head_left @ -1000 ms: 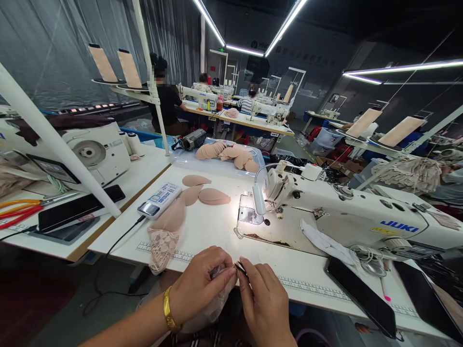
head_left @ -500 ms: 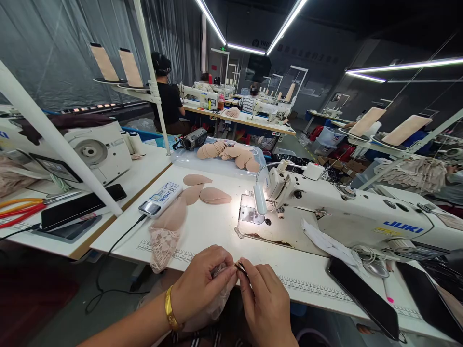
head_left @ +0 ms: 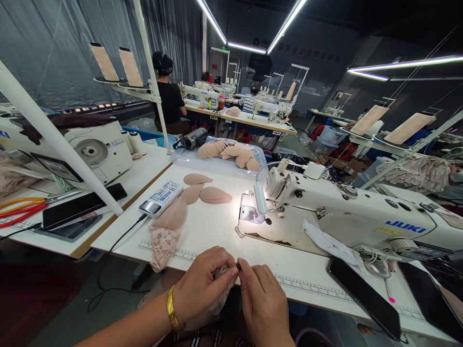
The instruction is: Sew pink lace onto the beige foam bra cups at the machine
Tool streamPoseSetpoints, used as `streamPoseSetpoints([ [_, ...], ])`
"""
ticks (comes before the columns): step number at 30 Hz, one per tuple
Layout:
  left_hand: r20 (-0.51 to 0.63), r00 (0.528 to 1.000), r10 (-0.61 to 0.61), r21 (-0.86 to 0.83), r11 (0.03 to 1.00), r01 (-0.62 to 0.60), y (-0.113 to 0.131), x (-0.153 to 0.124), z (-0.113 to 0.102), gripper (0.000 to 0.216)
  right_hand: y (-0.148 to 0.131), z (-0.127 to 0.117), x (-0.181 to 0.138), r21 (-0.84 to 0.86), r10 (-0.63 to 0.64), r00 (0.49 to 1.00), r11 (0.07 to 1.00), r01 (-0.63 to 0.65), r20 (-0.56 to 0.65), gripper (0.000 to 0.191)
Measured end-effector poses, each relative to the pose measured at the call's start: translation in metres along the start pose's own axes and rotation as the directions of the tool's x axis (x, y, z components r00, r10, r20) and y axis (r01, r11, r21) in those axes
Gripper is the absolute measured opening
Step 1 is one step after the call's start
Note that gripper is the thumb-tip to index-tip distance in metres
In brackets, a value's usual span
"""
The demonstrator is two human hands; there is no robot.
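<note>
My left hand [head_left: 204,284], a gold bracelet at its wrist, is closed around a bunch of sheer pale lace fabric [head_left: 221,300] at the table's front edge. Fingertips of my right hand [head_left: 264,296] meet the left thumb and pinch a small dark tool [head_left: 238,266]; most of it is hidden, so its kind is unclear. Beyond the hands, a lace-edged beige cup [head_left: 170,224] hangs slightly over the edge. Several loose beige bra pads [head_left: 215,195] lie farther back on the white table [head_left: 213,226].
A JUKI sewing machine [head_left: 361,207] with a lit lamp [head_left: 259,197] stands to the right. A black phone [head_left: 363,296] lies at the front right. A white device [head_left: 161,198] with a cable sits left. Behind is a plastic tray [head_left: 181,161] with stacked pads and a camcorder [head_left: 195,138].
Both hands stay together at the table edge. The right fingers have shifted slightly, and less of the dark tool shows between the fingertips.
</note>
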State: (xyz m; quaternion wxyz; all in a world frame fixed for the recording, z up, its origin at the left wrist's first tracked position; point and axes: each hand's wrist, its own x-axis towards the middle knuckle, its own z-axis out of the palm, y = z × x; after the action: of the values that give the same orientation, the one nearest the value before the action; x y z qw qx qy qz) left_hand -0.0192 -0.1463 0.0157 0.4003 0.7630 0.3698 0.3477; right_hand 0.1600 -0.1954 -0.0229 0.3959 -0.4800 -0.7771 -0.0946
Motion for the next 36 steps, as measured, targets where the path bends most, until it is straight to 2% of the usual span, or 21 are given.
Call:
streamPoseSetpoints([
  [7, 0.021, 1.0, 0.018, 0.022, 1.0, -0.019, -0.001, -0.001, -0.001, 0.016, 0.004, -0.001, -0.003, -0.005, -0.004, 1.0, 1.0, 0.004, 0.021, 0.031],
  [10, 0.031, 0.999, 0.035, 0.038, 0.999, -0.037, -0.002, -0.001, -0.002, 0.018, 0.007, -0.006, -0.002, 0.169, 0.111, 0.992, 0.978, -0.12, 0.06, 0.028],
  [11, 0.036, 0.998, 0.045, 0.039, 0.998, -0.046, -0.001, -0.001, -0.003, 0.019, 0.007, -0.008, -0.001, 0.259, 0.183, 0.978, 0.944, -0.204, 0.102, 0.028],
  [13, 0.056, 0.995, 0.084, 0.018, 0.996, -0.085, -0.001, -0.001, -0.006, 0.018, 0.009, -0.014, 0.003, 0.429, 0.317, 0.913, 0.809, -0.402, 0.257, 0.028],
  [16, 0.058, 0.985, 0.16, -0.016, 0.987, -0.159, 0.0, 0.0, -0.011, 0.016, 0.013, -0.019, 0.01, 0.536, 0.369, 0.782, 0.577, -0.616, 0.502, 0.024],
  [18, 0.043, 0.984, 0.174, -0.003, 0.985, -0.174, -0.001, 0.001, -0.014, 0.015, 0.016, -0.019, 0.011, 0.557, 0.39, 0.739, 0.489, -0.671, 0.549, 0.037],
  [21, 0.067, 0.991, 0.113, 0.026, 0.993, -0.115, -0.005, 0.002, -0.015, 0.015, 0.019, -0.014, 0.009, 0.565, 0.44, 0.716, 0.439, -0.698, 0.543, 0.04],
  [23, 0.082, 0.995, 0.058, 0.056, 0.996, -0.062, -0.007, 0.003, -0.013, 0.018, 0.018, -0.012, 0.007, 0.561, 0.445, 0.725, 0.46, -0.689, 0.526, 0.039],
  [25, 0.074, 0.997, 0.033, 0.084, 0.996, -0.039, -0.007, 0.004, -0.011, 0.02, 0.016, -0.011, 0.006, 0.552, 0.446, 0.769, 0.535, -0.639, 0.459, 0.031],
  [27, 0.061, 0.998, 0.035, 0.092, 0.995, -0.041, -0.006, 0.004, -0.011, 0.019, 0.015, -0.011, 0.004, 0.517, 0.422, 0.841, 0.663, -0.541, 0.338, 0.024],
  [28, 0.057, 0.998, 0.037, 0.09, 0.995, -0.042, -0.005, 0.005, -0.011, 0.018, 0.015, -0.011, 0.003, 0.481, 0.395, 0.878, 0.735, -0.478, 0.27, 0.027],
  [31, 0.047, 0.998, 0.037, 0.084, 0.996, -0.041, -0.003, 0.006, -0.011, 0.017, 0.015, -0.009, 0.002, 0.318, 0.261, 0.958, 0.904, -0.287, 0.121, 0.024],
  [34, 0.043, 0.998, 0.036, 0.077, 0.996, -0.039, -0.002, 0.005, -0.012, 0.017, 0.015, -0.007, 0.003, 0.177, 0.146, 0.987, 0.972, -0.157, 0.072, 0.016],
  [36, 0.05, 0.998, 0.042, 0.071, 0.996, -0.045, -0.002, 0.004, -0.011, 0.018, 0.014, -0.007, 0.004, 0.119, 0.111, 0.992, 0.986, -0.118, 0.067, 0.017],
])
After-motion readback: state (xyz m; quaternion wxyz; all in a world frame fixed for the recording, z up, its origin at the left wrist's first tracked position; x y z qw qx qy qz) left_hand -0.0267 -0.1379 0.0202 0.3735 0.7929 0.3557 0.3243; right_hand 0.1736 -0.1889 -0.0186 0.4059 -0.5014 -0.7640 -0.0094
